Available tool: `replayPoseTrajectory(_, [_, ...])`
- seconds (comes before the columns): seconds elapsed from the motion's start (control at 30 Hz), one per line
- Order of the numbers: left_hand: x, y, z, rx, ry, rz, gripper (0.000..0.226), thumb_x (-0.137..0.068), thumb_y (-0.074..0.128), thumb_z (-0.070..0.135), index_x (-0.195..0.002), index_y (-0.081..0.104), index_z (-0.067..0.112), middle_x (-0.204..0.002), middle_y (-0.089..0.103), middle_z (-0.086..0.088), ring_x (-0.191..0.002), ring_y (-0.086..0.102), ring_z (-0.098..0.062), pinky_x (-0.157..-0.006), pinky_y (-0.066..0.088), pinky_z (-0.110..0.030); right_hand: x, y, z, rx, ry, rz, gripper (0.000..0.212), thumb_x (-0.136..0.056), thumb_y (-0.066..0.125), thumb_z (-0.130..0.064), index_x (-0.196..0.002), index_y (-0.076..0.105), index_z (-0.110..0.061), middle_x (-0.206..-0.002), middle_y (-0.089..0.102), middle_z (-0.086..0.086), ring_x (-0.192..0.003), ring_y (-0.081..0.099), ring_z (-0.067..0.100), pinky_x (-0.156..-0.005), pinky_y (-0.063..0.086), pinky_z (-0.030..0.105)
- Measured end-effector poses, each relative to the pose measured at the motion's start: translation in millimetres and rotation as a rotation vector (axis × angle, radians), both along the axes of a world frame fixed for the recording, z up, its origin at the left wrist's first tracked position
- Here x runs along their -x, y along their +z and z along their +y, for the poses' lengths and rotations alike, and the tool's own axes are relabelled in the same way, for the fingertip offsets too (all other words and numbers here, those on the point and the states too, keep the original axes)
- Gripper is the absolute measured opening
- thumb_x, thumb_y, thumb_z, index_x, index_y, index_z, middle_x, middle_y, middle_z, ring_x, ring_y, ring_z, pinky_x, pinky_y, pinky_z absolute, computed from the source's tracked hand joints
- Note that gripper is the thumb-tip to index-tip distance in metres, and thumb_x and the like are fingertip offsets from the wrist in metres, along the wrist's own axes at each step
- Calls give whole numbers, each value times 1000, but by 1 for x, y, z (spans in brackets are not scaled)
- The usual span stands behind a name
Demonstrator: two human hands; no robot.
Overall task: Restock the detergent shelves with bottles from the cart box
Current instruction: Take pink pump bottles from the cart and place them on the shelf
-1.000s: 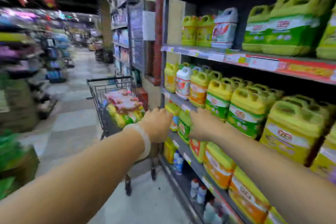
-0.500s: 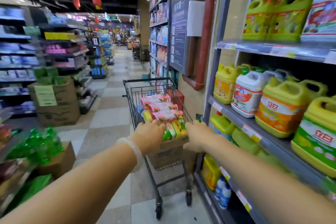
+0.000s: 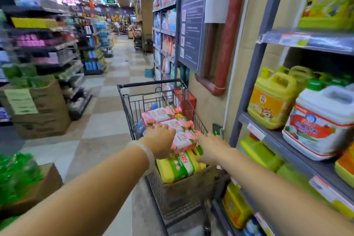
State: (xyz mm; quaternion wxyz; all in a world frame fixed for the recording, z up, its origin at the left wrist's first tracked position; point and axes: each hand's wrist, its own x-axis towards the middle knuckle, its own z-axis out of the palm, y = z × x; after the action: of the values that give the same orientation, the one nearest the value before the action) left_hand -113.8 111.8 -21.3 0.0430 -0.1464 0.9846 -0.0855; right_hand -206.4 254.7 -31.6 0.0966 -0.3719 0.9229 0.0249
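A wire shopping cart (image 3: pixel 126 101) stands against the shelving. In it sits a cardboard box (image 3: pixel 182 193) holding yellow-green detergent bottles (image 3: pixel 179 166), with pink packs (image 3: pixel 162 115) stacked on top. My left hand (image 3: pixel 160 141), a pale bangle on its wrist, lies over the nearest pink pack; its fingers are hidden. My right hand (image 3: pixel 210 148) reaches in from the right, fingers extended against the pink pack and thumb on the yellow-green bottle. The detergent shelf (image 3: pixel 287 145) to the right carries a yellow jug (image 3: pixel 274 99) and a white jug (image 3: pixel 318 124).
Stacked cardboard boxes (image 3: pixel 42 113) stand on the left of the aisle. Nearer, at lower left, a box of green bottles (image 3: pixel 17 178) sits on the floor. The checkered aisle floor (image 3: pixel 107 120) runs ahead between shelving. A red pipe (image 3: pixel 228 44) runs down the wall beyond the cart.
My view turned left from the shelf to the cart. Both hands moved away from the shelved jugs and reached onto the packs and bottles in the cart box.
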Motion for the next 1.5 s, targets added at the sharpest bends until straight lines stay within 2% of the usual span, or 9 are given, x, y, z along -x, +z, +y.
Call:
replayPoseTrajectory(0.43, [181,-113,-152,-256,-197,-363,62,-82,66,35,-131,37,10,-129,44,-13,-121,45,-34,-97,44,-45,153,-133,-139,103,-382,-362,83,-74,68,-47,-143,29,-22,-144,39,8,-129,44,30,-104,40,38])
replayPoseTrajectory(0.57, [214,-134,-171,-356,-249,-406,62,-83,65,38,-129,42,3,-129,47,-16,-122,46,-33,-100,40,-39,160,-167,-160,461,-692,-598,74,-85,66,-34,-142,26,-9,-134,46,1,-129,44,23,-97,36,21])
replayPoseTrajectory(0.67, [231,-148,-168,-434,-268,-409,60,-82,66,40,-127,45,5,-128,48,-13,-122,46,-30,-99,42,-38,162,-181,-174,725,-1000,-761,76,-87,63,-41,-142,24,-8,-135,48,7,-125,49,28,-96,40,27])
replayPoseTrajectory(0.87, [238,-171,-156,-282,-302,-377,54,-92,53,33,-135,38,3,-136,39,-16,-127,36,-30,-105,32,-36,144,-201,-194,1075,-1335,-1166,23,-82,70,-39,-87,60,-18,-78,69,8,-62,58,20,-63,44,30])
replayPoseTrajectory(0.97, [241,-170,-157,-244,-301,-374,56,-90,55,35,-134,39,3,-136,38,-16,-126,34,-31,-106,30,-35,144,-212,-197,1167,-1426,-1164,37,-69,81,-39,-93,66,-14,-72,70,9,-50,59,17,-57,46,28])
replayPoseTrajectory(1.2, [247,-168,-156,-398,-320,-428,59,-87,59,36,-133,40,5,-135,41,-12,-126,37,-27,-106,32,-33,133,-217,-189,1301,-1471,-1179,80,-24,88,-46,-95,71,-13,-84,76,9,-81,70,30,-68,54,37])
replayPoseTrajectory(1.3, [245,-175,-155,-578,-261,-509,49,-82,64,29,-122,46,9,-117,54,-5,-108,54,-20,-91,49,-29,128,-216,-179,1341,-1454,-1173,62,-43,89,-36,-96,69,-10,-86,76,9,-84,70,29,-71,54,39])
replayPoseTrajectory(1.4, [246,-178,-155,-727,-226,-550,8,-82,60,20,-79,53,23,-75,57,9,-68,56,-2,-54,45,-8,126,-216,-167,1379,-1426,-1153,30,-68,82,-14,-95,68,-9,-86,75,8,-79,69,25,-64,51,31])
replayPoseTrajectory(1.5, [246,-173,-150,-826,-212,-582,24,-86,57,17,-64,48,24,-62,51,11,-55,50,0,-43,38,-6,125,-214,-157,1386,-1410,-1142,26,-71,79,-7,-95,68,-9,-86,74,7,-78,69,23,-61,50,28])
